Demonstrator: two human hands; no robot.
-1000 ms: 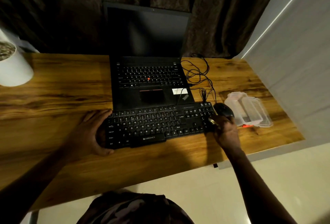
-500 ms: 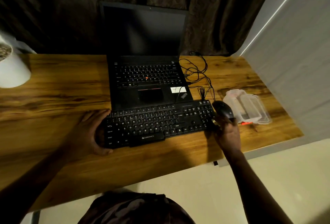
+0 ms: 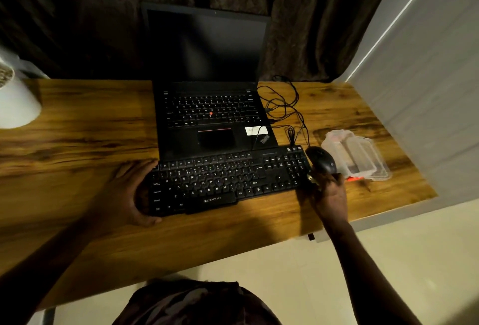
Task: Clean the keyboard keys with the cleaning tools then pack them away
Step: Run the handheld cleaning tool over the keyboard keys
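Keyboard: the black keyboard [image 3: 228, 182] lies flat on the wooden desk [image 3: 77, 143], its back edge touching the front of the open laptop [image 3: 215, 117], slightly skewed to the desk edge.
Left hand: the left hand [image 3: 121, 195] cups the keyboard's left end, thumb hooked on the front edge and fingers along the back corner. Judged purpose: bracing it so it does not slide under strokes from the other side.
Right hand: the right hand [image 3: 330, 195] sits at the keyboard's right end, just below the mouse [image 3: 322, 160], fingers curled.
Small tool: a pale glint at the fingertips suggests a small tool [image 3: 310, 178] pinched there. The light is too dim to say which kind.
Case: a clear plastic case [image 3: 363, 158] lies open near the desk's right edge, a red item [image 3: 355, 179] beside it. It is probably kept within reach for packing away.
Cables: the cables [image 3: 285, 107] loop behind the number pad, apart from both hands.
Stage: cleaning looks underway at the number-pad end, and packing is not yet done.
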